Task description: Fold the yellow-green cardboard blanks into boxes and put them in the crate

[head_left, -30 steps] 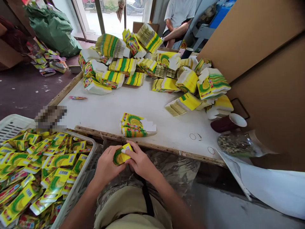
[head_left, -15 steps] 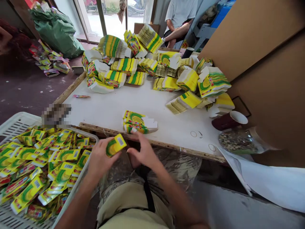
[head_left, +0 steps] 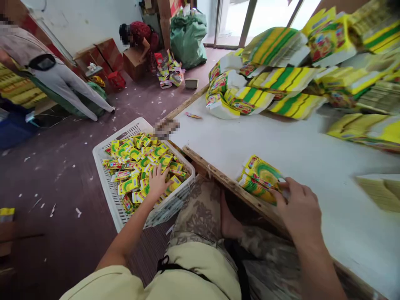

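My left hand (head_left: 158,184) reaches over the white plastic basket (head_left: 106,179), fingers spread. It rests on or just above the filled yellow-and-green small boxes (head_left: 128,185) heaped inside, and I see nothing held in it. On the white table, my right hand (head_left: 301,210) has its thumb and fingertips closed at the white-flap end of a small stack of flat yellow cartons (head_left: 261,175). A green round design shows on the top carton. The fingers partly hide the flaps, and the stack lies close to the table's wooden edge (head_left: 231,189).
Bundles of flat cartons (head_left: 281,79) are piled along the table's far side. A thin colourful packet (head_left: 193,115) lies near the left edge. Beyond are a green sack (head_left: 189,39), a bending person (head_left: 142,37) at a cardboard box, and a standing person (head_left: 46,62) at left.
The view has swung left. My left hand has moved to the basket and let go of the yellow box it held. My right hand has come down onto the carton stack.
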`<action>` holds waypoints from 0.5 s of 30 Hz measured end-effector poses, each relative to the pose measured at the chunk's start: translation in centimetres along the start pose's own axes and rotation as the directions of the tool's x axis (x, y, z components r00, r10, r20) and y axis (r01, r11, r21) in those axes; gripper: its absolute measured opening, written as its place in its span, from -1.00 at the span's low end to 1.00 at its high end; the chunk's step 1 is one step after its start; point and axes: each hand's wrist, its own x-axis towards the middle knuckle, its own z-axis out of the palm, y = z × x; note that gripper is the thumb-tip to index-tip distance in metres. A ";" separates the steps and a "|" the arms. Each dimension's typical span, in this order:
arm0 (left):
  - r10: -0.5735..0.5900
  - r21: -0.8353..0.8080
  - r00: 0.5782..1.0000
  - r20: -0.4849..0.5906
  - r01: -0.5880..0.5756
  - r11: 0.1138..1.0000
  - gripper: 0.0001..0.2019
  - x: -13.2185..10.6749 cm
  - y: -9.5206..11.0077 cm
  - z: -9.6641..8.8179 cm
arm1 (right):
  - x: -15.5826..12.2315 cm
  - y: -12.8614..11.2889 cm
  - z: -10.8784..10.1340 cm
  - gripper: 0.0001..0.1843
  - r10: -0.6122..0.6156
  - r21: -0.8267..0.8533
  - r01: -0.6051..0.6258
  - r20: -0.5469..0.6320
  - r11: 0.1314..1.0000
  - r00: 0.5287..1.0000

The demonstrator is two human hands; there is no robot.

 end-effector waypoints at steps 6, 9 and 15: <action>-0.212 0.019 0.977 -0.026 0.212 0.977 -0.29 5.0 -7.3 -0.6 | 0.6 0.1 -0.3 -0.57 0.054 0.022 -0.054 0.018 0.998 0.998; -0.256 0.007 0.967 0.000 0.256 0.967 -0.16 8.6 -10.2 -1.7 | 0.8 -0.3 -0.6 -0.53 0.128 0.034 -0.129 0.040 0.991 0.991; -0.196 -0.024 0.978 0.065 0.198 0.980 -0.12 10.1 -11.4 -1.8 | 0.4 -0.7 -0.8 -0.45 0.258 0.152 -0.256 0.005 0.955 0.966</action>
